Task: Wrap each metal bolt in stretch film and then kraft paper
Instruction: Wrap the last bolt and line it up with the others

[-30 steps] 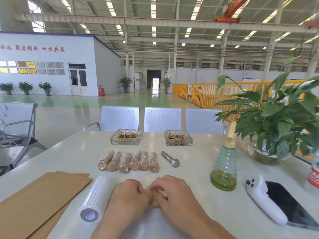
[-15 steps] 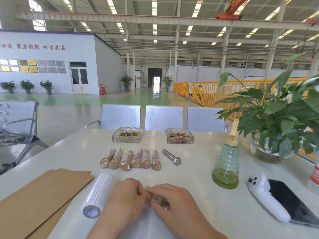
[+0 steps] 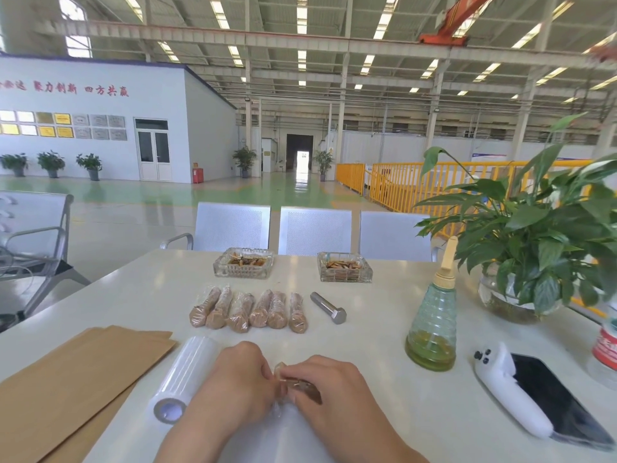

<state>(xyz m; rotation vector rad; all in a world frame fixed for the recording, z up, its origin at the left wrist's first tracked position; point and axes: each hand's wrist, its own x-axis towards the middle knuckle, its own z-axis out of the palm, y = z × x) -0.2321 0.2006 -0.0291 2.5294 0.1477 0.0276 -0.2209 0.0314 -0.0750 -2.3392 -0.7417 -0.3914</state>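
My left hand (image 3: 238, 382) and my right hand (image 3: 329, 389) meet near the table's front edge, both pinching a small brown paper-wrapped bolt (image 3: 300, 385) that lies in clear film; most of it is hidden by my fingers. A sheet of stretch film (image 3: 283, 429) spreads on the table under my wrists. The stretch film roll (image 3: 185, 382) lies just left of my left hand. Further left are kraft paper sheets (image 3: 73, 385). Several wrapped bolts (image 3: 248, 310) lie in a row mid-table, with one bare metal bolt (image 3: 329, 308) at their right.
Two glass ashtrays (image 3: 243, 262) (image 3: 345, 267) stand behind the row. A green spray bottle (image 3: 432, 322), a potted plant (image 3: 534, 262), a white controller (image 3: 510, 396) and a black phone (image 3: 561, 402) fill the right side. A red-labelled bottle (image 3: 606, 342) stands at the right edge. Metal chairs (image 3: 315, 230) line the far side.
My hands have kept working the wrapped bolt, and its brown end now shows between my fingers. The camera has tilted slightly; the rest of the table is unchanged.
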